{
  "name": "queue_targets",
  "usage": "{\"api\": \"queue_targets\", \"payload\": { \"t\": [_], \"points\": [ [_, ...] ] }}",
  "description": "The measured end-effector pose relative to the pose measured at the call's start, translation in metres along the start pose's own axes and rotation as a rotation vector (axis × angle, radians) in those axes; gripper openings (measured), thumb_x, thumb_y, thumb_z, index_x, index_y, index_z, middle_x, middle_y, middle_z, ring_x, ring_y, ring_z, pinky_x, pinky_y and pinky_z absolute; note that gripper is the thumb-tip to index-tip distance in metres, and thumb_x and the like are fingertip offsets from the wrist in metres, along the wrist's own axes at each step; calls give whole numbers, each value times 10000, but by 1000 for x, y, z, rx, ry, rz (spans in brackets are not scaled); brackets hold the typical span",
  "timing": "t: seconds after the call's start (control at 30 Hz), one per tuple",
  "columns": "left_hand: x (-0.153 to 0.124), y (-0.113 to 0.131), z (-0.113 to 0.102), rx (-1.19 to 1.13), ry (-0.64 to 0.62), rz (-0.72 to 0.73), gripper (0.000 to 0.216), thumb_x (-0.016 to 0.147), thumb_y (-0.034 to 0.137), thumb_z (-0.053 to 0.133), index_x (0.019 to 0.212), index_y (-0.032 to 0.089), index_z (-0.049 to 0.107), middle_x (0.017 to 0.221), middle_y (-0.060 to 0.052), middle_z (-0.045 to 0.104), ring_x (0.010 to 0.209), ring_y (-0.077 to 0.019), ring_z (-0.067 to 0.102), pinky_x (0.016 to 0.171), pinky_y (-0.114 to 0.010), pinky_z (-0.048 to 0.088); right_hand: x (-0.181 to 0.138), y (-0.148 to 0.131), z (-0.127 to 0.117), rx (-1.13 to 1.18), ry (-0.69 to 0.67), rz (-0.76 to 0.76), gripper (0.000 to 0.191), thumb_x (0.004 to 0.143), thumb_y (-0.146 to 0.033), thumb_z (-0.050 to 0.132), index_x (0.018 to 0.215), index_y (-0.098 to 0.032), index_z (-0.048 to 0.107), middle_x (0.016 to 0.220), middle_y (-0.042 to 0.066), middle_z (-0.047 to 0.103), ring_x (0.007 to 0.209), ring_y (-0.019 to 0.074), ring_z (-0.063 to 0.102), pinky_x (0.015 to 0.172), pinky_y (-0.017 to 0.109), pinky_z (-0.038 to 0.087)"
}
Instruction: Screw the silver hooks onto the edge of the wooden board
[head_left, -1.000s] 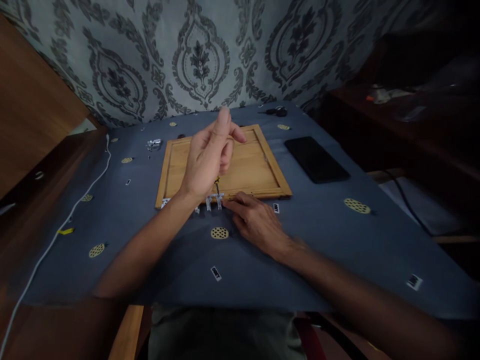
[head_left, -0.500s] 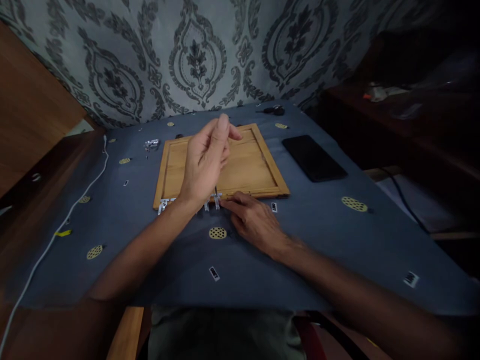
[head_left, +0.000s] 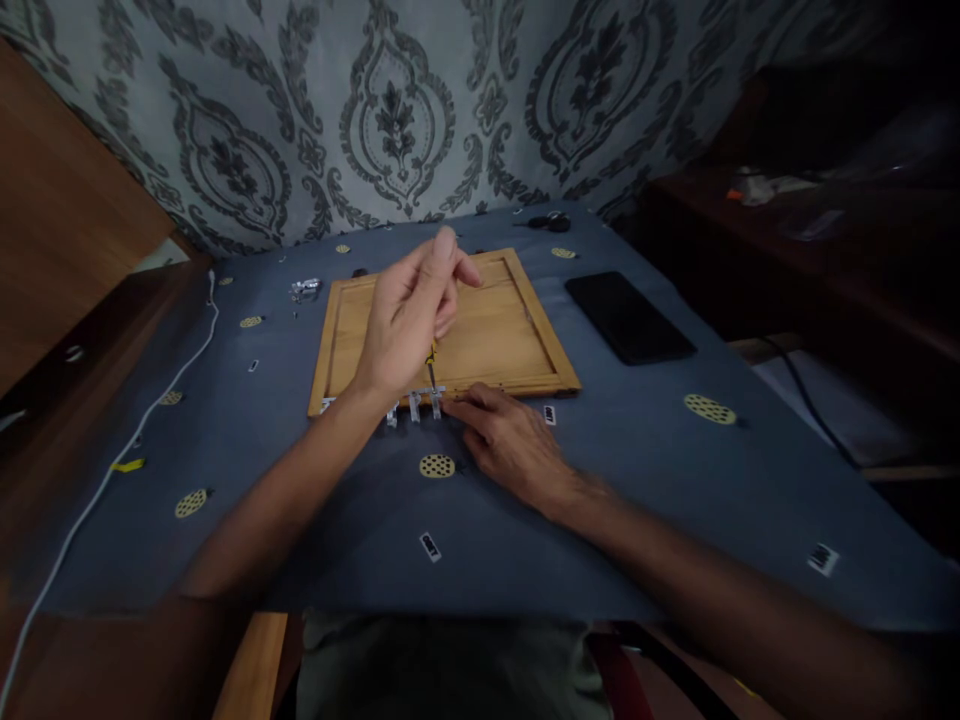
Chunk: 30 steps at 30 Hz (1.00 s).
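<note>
Head cam is pretty dim, so the small stuff is hard to read. Left hand is raised over the near edge of the one wooden tray, fingers pinched around a thin screwdriver with its top hidden in the fist and its tip down at the metal brackets. I count roughly three, partly covered. Right hand lies on the blue cloth, fingertips pressing the rightmost bracket, not gripping. One black phone sits to the right, one white cable far left.
</note>
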<state>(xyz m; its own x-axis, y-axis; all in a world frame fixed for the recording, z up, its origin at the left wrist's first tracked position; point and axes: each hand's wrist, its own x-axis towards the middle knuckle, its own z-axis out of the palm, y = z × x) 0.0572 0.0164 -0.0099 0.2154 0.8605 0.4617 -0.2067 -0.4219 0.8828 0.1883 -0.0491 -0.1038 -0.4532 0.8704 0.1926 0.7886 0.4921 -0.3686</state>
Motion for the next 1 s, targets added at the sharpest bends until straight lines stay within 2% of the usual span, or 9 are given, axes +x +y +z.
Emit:
{"api": "queue_targets", "payload": {
  "t": [0.1, 0.27, 0.4, 0.53, 0.6, 0.67, 0.77, 0.83, 1.0],
  "points": [
    [-4, 2, 6, 33, 57, -4, 462, 930, 587, 564, 698, 191, 610, 504, 57, 335, 412, -68, 278, 389, -235, 240, -1, 0, 0, 17, 1, -2, 469, 844, -15, 509, 1219, -211, 712, 1058, 86, 676, 910, 202, 644, 747, 300, 500],
    [-3, 3, 8, -20, 27, -32, 514, 917, 634, 546, 677, 182, 598, 466, 76, 273, 376, -52, 171, 360, -237, 140, 0, 0, 0, 15, 0, 2, 464, 848, -19, 497, 1217, -206, 706, 1029, 85, 672, 873, 195, 638, 706, 285, 478],
    [1, 2, 4, -63, -47, -63, 575, 915, 679, 507, 645, 176, 572, 425, 89, 238, 339, -41, 138, 344, -228, 111, 0, 0, 0, 17, 5, -1, 452, 847, -26, 496, 1191, -217, 720, 1025, 78, 673, 878, 189, 629, 702, 275, 467],
    [3, 4, -1, -35, -197, -134, 644, 894, 751, 448, 646, 169, 573, 408, 85, 209, 323, -40, 176, 353, -220, 145, 0, 0, 2, 17, 21, -1, 453, 844, -34, 494, 1189, -212, 727, 1013, 79, 675, 858, 187, 625, 700, 281, 472],
    [2, 4, -2, -21, -245, -118, 652, 904, 744, 435, 646, 165, 585, 411, 80, 204, 334, -40, 179, 365, -223, 164, 0, 0, 2, 18, 24, -2, 459, 846, -36, 495, 1202, -212, 723, 1023, 82, 676, 860, 189, 627, 698, 285, 476],
    [0, 3, -1, 0, -186, -69, 596, 930, 682, 474, 661, 164, 593, 436, 73, 242, 362, -43, 203, 378, -221, 187, 0, 0, 1, 16, 21, 0, 463, 841, -30, 498, 1200, -215, 724, 1030, 81, 679, 868, 192, 632, 693, 284, 478],
    [-3, 0, 3, 42, 15, 2, 482, 938, 590, 552, 699, 174, 599, 505, 59, 322, 419, -48, 290, 405, -197, 243, 0, 0, 1, 3, 12, 5, 475, 834, -18, 508, 1207, -218, 723, 1028, 79, 679, 870, 192, 639, 697, 282, 482],
    [-3, -1, 5, 45, 102, 8, 462, 935, 576, 561, 703, 178, 596, 529, 58, 322, 434, -47, 306, 408, -183, 248, 0, -1, 0, -5, 2, 9, 480, 836, -17, 517, 1221, -221, 719, 1027, 79, 677, 870, 191, 641, 708, 282, 486],
    [1, 1, 6, 6, 135, -56, 526, 940, 629, 508, 688, 173, 583, 491, 71, 269, 389, -47, 203, 364, -206, 174, 1, 0, 2, 1, 8, 4, 469, 844, -18, 514, 1208, -224, 725, 1026, 77, 676, 870, 190, 640, 718, 284, 489]
  ]
}}
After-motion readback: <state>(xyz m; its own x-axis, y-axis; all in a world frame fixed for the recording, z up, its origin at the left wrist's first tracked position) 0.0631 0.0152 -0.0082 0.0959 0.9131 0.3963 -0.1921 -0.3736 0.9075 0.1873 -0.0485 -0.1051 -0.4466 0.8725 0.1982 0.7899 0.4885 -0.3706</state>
